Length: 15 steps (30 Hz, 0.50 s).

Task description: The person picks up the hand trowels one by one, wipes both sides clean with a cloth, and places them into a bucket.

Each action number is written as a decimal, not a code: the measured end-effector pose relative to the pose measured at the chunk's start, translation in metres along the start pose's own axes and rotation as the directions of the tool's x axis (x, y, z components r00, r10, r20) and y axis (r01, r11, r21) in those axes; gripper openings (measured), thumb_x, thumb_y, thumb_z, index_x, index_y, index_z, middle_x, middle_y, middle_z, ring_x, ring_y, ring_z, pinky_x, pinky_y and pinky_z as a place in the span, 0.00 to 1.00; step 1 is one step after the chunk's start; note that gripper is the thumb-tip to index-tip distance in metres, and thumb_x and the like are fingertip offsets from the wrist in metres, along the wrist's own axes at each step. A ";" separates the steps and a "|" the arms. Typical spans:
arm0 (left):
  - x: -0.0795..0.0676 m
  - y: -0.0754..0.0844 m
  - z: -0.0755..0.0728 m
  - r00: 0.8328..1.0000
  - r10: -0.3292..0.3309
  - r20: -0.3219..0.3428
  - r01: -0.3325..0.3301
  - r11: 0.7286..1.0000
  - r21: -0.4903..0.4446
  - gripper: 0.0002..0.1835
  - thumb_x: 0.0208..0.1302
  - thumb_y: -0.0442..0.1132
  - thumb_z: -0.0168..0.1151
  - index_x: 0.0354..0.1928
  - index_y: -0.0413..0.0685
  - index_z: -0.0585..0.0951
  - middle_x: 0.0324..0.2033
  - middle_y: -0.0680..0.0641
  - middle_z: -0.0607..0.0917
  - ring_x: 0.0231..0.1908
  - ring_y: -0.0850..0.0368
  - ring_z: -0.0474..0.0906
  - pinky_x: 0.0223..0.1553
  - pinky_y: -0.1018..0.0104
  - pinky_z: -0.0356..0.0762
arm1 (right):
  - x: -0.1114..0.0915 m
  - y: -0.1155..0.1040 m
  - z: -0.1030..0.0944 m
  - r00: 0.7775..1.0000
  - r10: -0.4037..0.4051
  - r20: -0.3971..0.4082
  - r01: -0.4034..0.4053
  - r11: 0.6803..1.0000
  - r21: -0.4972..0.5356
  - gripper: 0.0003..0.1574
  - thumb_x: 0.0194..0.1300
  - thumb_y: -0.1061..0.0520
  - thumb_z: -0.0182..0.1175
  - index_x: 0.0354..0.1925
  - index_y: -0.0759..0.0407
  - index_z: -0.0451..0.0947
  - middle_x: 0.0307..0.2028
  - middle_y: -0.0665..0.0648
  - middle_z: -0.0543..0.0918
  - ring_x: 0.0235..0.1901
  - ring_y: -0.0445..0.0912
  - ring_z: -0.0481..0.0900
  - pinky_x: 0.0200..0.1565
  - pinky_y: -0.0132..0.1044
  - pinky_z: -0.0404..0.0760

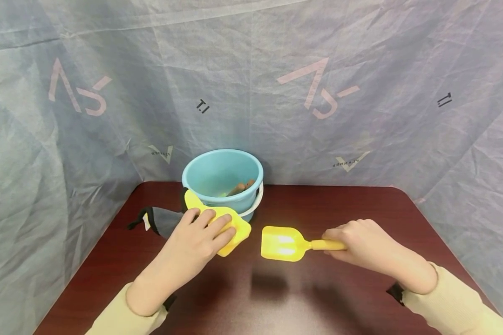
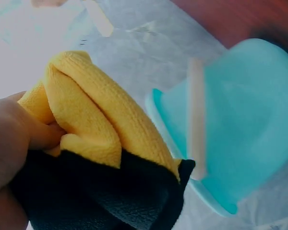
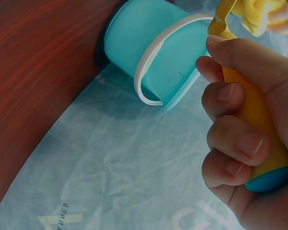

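Observation:
In the head view my left hand (image 1: 194,239) grips a cleaning cloth (image 1: 241,228), yellow on one side and dark grey on the other. Its dark part trails left and has a small white tag; in the left wrist view the bunched folds (image 2: 96,110) are pinched by the thumb. My right hand (image 1: 362,244) grips a yellow toy shovel (image 1: 282,244) by its handle, with the flat blade pointing left towards the cloth. The right wrist view shows fingers wrapped round the handle (image 3: 257,115), which ends in a blue cap. Both things are held above the table.
A light blue bucket (image 1: 193,170) with a white handle (image 1: 257,201) stands at the table's back, just behind the cloth. Brown objects (image 1: 238,188) lie inside it. The dark red table (image 1: 331,204) meets a grey fabric sheet (image 1: 251,93) at the back and sides.

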<state>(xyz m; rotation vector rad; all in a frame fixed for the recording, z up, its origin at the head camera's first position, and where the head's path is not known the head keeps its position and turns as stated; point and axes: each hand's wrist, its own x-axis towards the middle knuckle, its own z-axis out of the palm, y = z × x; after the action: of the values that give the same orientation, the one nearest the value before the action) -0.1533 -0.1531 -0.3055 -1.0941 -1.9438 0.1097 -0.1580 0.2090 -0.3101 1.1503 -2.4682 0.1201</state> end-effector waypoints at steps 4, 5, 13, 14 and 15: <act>0.016 0.002 -0.005 0.999 0.007 -0.052 -0.007 1.000 0.007 0.16 0.63 0.28 0.38 0.34 0.47 0.78 0.36 0.50 0.78 0.31 0.49 0.72 0.30 0.60 0.66 | 0.001 0.001 0.003 1.000 -0.003 -0.006 0.003 1.000 0.000 0.18 0.37 0.55 0.73 0.22 0.40 0.73 0.16 0.33 0.64 0.16 0.30 0.53 0.16 0.25 0.55; 0.019 0.001 -0.005 0.998 0.008 -0.059 -0.008 1.000 0.005 0.17 0.63 0.27 0.37 0.34 0.47 0.78 0.36 0.50 0.79 0.31 0.49 0.72 0.30 0.60 0.66 | 0.001 0.001 0.003 1.000 -0.002 -0.005 0.002 1.000 0.000 0.18 0.38 0.55 0.73 0.22 0.39 0.72 0.16 0.32 0.64 0.16 0.30 0.53 0.16 0.26 0.55; 0.038 0.004 0.007 0.997 0.019 -0.072 -0.019 1.000 0.003 0.15 0.63 0.29 0.44 0.39 0.51 0.81 0.40 0.52 0.80 0.34 0.50 0.73 0.33 0.59 0.68 | 0.006 0.001 0.008 1.000 0.009 0.007 -0.009 1.000 0.007 0.18 0.39 0.54 0.73 0.20 0.39 0.71 0.14 0.33 0.61 0.15 0.31 0.53 0.16 0.26 0.55; 0.039 0.005 0.008 0.998 0.026 -0.065 -0.025 1.000 0.010 0.14 0.63 0.29 0.47 0.40 0.51 0.81 0.41 0.52 0.80 0.35 0.50 0.74 0.34 0.59 0.68 | 0.007 0.001 0.008 1.000 0.007 0.009 -0.007 1.000 0.008 0.18 0.39 0.54 0.73 0.20 0.40 0.71 0.14 0.34 0.61 0.15 0.31 0.53 0.16 0.26 0.55; 0.041 0.006 0.010 0.998 0.032 -0.059 -0.031 0.999 0.011 0.13 0.61 0.30 0.50 0.41 0.51 0.81 0.42 0.52 0.81 0.36 0.50 0.74 0.34 0.59 0.68 | 0.007 0.000 0.009 1.000 0.005 0.010 -0.005 1.000 0.011 0.18 0.39 0.54 0.73 0.21 0.40 0.71 0.14 0.34 0.61 0.15 0.31 0.52 0.16 0.26 0.55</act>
<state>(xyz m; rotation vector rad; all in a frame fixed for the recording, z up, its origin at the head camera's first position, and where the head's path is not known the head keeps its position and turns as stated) -0.1653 -0.1167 -0.2880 -1.1094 -1.8720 0.1033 -0.1653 0.2017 -0.3149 1.1518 -2.4819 0.1297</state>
